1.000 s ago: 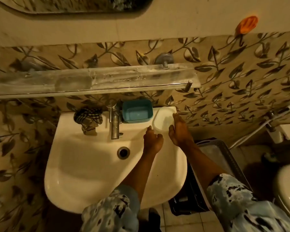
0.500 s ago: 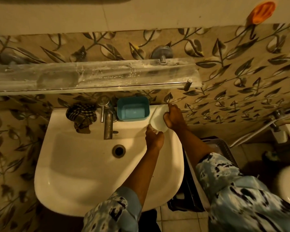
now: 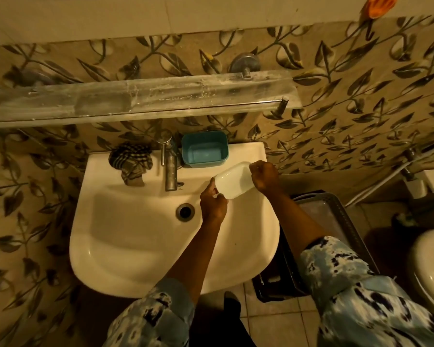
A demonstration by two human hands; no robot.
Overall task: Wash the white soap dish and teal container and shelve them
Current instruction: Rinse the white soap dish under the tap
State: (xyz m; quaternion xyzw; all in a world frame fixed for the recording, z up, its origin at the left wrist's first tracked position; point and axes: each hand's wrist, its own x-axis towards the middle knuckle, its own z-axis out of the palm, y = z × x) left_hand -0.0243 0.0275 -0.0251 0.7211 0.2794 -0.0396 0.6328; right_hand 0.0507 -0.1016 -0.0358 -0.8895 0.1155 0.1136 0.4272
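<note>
over the sink (image 3: pixel 135 234): left hand (image 3: pixel 212 205) and right hand (image 3: pixel 263 176), grip curled, hold the white soap dish (image 3: pixel 232 180) by its ends. teal container (image 3: pixel 204 152) on back rim. no water seen; washing, shelving likely all ahead.

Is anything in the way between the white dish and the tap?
No, nothing visible. The left hand and right hand hold the white soap dish over the sink, and only bare basin lies between it and the tap. The teal container sits behind, off that path.
</note>
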